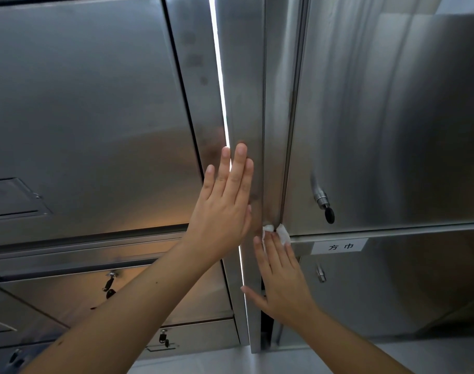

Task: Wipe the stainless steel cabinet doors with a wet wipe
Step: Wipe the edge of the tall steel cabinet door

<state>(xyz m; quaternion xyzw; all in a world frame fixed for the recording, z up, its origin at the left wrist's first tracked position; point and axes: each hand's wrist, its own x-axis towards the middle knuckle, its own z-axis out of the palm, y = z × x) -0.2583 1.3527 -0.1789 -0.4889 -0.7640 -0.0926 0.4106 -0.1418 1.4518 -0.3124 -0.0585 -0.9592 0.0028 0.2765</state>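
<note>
Two hands are on the steel at the centre of the frame, and neither is closed round anything. Our left hand (225,209) lies flat with straight fingers against the tall door edge (246,103), just right of the bright gap (219,76). Our right hand (281,282), lower and to the right, has its fingers stretched out too, their tips pressing the wet wipe (283,234) into the corner where that edge meets the bottom of the upper right cabinet door (392,117). The wipe is bunched small and only pinned, not pinched, so we judge it could slide out from under the fingertips or catch in the seam on a fast stroke. A key (328,211) juts from the lock just right of the wipe, and a sideways sweep could knock it or snag the wipe on it. The paper label (341,246) below could get damp if we drift down. Our bare left palm may leave fresh prints like the smudges on the strip in the upper middle, and fingers near the gap could be nipped if a door swings.
</note>
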